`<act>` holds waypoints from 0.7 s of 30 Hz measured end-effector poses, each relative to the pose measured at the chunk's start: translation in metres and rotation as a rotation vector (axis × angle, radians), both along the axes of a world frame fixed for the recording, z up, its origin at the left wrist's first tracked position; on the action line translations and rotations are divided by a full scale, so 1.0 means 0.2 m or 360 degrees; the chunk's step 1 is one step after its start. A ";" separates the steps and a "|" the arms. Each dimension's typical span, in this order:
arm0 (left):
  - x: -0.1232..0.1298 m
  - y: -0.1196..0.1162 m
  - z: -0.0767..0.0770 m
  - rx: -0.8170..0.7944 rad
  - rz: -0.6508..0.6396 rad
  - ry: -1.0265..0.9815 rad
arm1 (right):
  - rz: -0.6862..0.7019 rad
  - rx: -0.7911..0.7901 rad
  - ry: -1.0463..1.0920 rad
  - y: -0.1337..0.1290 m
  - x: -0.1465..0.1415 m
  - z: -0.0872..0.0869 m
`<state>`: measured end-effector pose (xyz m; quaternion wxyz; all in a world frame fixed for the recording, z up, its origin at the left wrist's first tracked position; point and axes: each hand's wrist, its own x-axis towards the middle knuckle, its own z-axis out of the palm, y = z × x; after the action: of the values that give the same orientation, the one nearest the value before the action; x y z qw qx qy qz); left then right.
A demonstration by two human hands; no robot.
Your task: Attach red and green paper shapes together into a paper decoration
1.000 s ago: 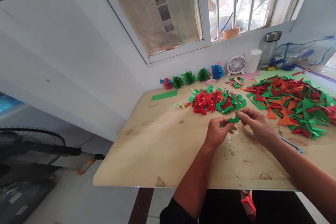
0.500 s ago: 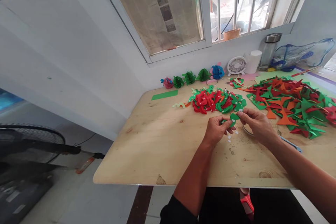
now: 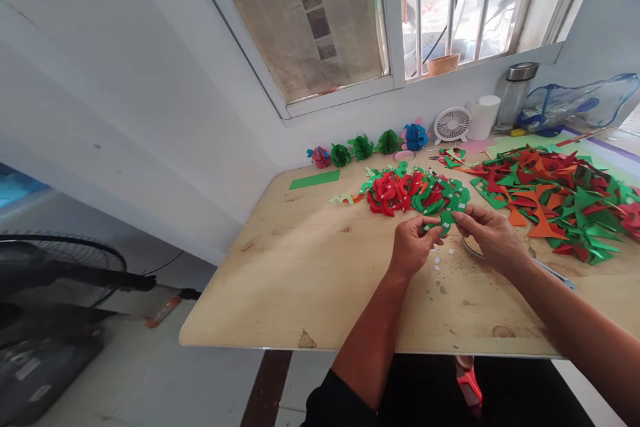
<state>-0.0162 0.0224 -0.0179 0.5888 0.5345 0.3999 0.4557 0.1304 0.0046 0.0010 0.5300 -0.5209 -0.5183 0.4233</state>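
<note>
Over the wooden table, my left hand [image 3: 413,243] pinches a small green paper piece [image 3: 447,221] with white squares on it. My right hand [image 3: 487,230] has its thumb and fingers closed at the right side of the same piece. Just behind them lies a pile of red and green paper cutouts [image 3: 395,192], several bearing white squares. A few loose white squares [image 3: 437,260] rest on the table below my fingers. Partly under my right hand are scissors [image 3: 555,273], their handles hidden in part.
A big heap of red, orange and green scraps [image 3: 550,193] covers the table's right. Along the wall stand paper balls [image 3: 361,147], a small white fan [image 3: 452,125] and a glass bottle [image 3: 515,97]. A green strip [image 3: 315,179] lies at the back left.
The green piece has tilted and moved slightly up between my hands. The fingers of my left hand have curled in more under it.
</note>
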 end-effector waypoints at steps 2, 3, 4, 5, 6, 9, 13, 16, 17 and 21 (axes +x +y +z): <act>0.00 0.01 0.00 -0.0025 -0.0015 -0.0019 | -0.0015 0.0000 0.0003 0.00 0.00 0.00; -0.01 0.01 -0.01 -0.0044 -0.0033 -0.0037 | -0.0017 0.0003 0.0008 0.00 0.00 0.00; -0.01 0.02 -0.01 -0.0067 -0.0058 -0.0060 | -0.0011 0.0006 0.0018 0.00 0.00 0.00; -0.01 0.02 -0.01 -0.0095 -0.0087 -0.0089 | -0.0003 0.0012 0.0041 0.01 0.01 -0.01; -0.01 0.02 -0.02 -0.0122 -0.0115 -0.0123 | 0.0014 0.0015 0.0078 0.01 0.01 -0.02; -0.02 0.02 -0.01 -0.0176 -0.0179 -0.0208 | 0.0060 -0.0005 0.0243 0.02 0.02 -0.05; -0.04 0.02 0.01 -0.0211 -0.0291 -0.0250 | 0.0080 -0.0034 0.0385 0.03 0.03 -0.06; -0.06 0.02 0.03 -0.0285 -0.0376 -0.0278 | 0.0096 -0.0018 0.0425 0.02 0.03 -0.06; -0.07 0.02 0.03 -0.0312 -0.0397 -0.0292 | 0.0104 -0.0017 0.0437 0.02 0.03 -0.06; -0.08 0.03 0.03 -0.0411 -0.0508 -0.0329 | 0.0089 -0.0023 0.0486 0.03 0.03 -0.06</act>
<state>-0.0324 0.0280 -0.0124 0.7549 0.4617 0.3027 0.3541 0.1362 0.0105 -0.0112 0.5869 -0.4395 -0.4429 0.5159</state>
